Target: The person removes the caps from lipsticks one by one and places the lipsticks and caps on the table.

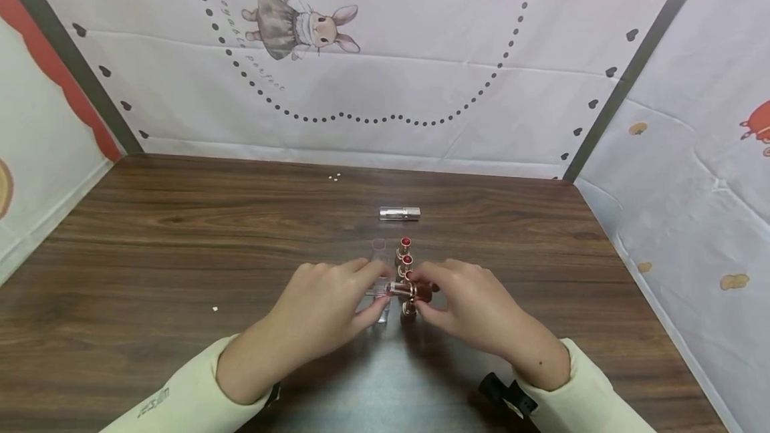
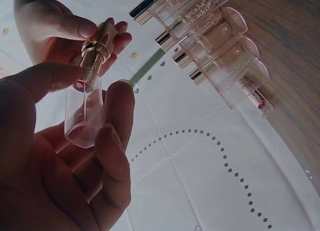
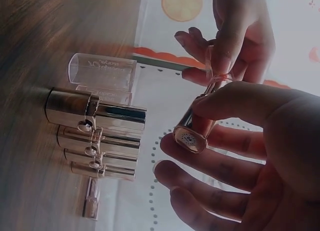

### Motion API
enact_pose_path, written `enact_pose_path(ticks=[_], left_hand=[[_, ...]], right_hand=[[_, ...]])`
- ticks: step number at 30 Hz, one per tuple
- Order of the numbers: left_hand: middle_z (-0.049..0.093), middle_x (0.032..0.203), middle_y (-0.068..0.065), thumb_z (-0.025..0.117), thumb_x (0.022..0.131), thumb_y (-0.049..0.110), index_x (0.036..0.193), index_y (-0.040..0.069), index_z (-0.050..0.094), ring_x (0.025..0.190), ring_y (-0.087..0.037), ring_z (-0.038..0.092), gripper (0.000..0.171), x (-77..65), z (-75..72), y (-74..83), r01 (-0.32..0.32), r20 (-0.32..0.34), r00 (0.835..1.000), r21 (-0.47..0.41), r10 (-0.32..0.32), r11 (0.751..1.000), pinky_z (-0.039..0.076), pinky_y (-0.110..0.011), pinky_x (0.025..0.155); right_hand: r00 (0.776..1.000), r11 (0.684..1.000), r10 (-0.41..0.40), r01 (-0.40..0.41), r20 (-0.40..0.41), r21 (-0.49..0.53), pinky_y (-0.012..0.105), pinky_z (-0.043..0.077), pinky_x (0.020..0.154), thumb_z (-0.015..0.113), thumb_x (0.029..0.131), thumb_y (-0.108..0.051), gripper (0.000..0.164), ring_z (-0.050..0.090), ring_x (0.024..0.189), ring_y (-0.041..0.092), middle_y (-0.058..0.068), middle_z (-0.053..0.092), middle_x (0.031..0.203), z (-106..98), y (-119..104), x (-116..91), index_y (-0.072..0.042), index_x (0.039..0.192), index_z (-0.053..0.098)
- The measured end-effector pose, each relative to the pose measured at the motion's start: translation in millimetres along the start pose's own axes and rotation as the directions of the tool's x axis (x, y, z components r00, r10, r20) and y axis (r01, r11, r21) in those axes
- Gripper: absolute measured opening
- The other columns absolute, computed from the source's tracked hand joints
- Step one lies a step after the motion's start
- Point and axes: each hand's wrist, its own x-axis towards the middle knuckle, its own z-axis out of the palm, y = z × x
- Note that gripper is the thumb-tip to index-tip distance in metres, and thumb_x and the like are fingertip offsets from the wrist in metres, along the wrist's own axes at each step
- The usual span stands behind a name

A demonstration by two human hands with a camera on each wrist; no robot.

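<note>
Between finger and thumb, my left hand point(image 1: 325, 303) holds a clear cap point(image 2: 84, 113). My right hand point(image 1: 472, 306) pinches a gold lipstick point(image 2: 96, 52) by its base, whose round end point(image 3: 190, 139) faces the right wrist camera. The lipstick's narrow end points left and overlaps the cap's mouth in the left wrist view. Below the hands, uncapped gold lipsticks point(image 3: 120, 116) stand upright in a row, red tips point(image 1: 406, 242) showing in the head view. Beside them stands a row of clear caps point(image 3: 102, 72) with printed lettering, partly hidden by my left hand in the head view.
A capped lipstick point(image 1: 400, 213) lies on its side beyond the rows. Small white bits point(image 1: 334, 177) are scattered near the back of the wooden table point(image 1: 180, 232), and another white bit point(image 1: 214, 309) lies to the left. Printed cloth walls point(image 1: 409, 32) enclose the table's back and sides.
</note>
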Motion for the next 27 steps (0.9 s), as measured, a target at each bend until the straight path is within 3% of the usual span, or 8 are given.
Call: enact_pose_path(ticks=[7,13,18,27], left_hand=[[0.064,0.068,0.013,0.075,0.082,0.036,0.099,0.024,0.063,0.043,-0.006,0.039,0.024,0.8,-1.7,-0.2,0.021,0.036,0.999,-0.009,-0.021,1.000,0.023,-0.022,0.040],[0.072,0.081,0.012,0.078,0.081,0.034,0.099,0.023,0.065,0.044,-0.003,0.046,0.024,-3.7,-6.2,-5.7,0.069,0.046,0.997,-0.067,-0.066,0.995,0.023,-0.019,0.040],[0.065,0.084,0.010,0.079,0.081,0.037,0.098,0.022,0.066,0.044,-0.002,0.039,0.026,-9.6,-5.1,-6.3,0.042,0.033,0.999,-0.045,-0.040,0.998,0.024,-0.019,0.040],[0.056,0.085,0.008,0.079,0.081,0.038,0.099,0.021,0.068,0.044,-0.001,0.038,0.026,-16.9,-0.6,-1.6,0.006,0.028,1.000,-0.049,-0.004,0.999,0.026,-0.019,0.041]], right_hand=[[1.000,0.999,0.021,-0.022,0.022,0.037,0.027,0.055,0.070,0.077,0.084,-0.018,0.019,0.068,0.082,0.005,-0.010,0.073,0.089,-0.3,1.7,-2.5,-0.019,0.101,0.068],[1.000,0.998,0.020,-0.020,0.002,0.057,0.024,0.053,0.068,0.077,0.084,-0.019,0.017,0.065,0.078,0.001,-0.012,0.071,0.086,2.2,1.6,-5.9,-0.021,0.098,0.068],[0.999,0.998,0.034,-0.034,0.009,0.048,0.025,0.053,0.071,0.078,0.084,-0.020,0.018,0.066,0.081,0.005,-0.014,0.067,0.089,6.2,3.6,-11.4,-0.021,0.099,0.069],[0.998,0.998,0.046,-0.048,0.044,0.050,0.018,0.044,0.060,0.081,0.082,-0.022,0.020,0.056,0.071,0.005,-0.011,0.055,0.083,14.2,4.7,-20.7,-0.019,0.099,0.071]])
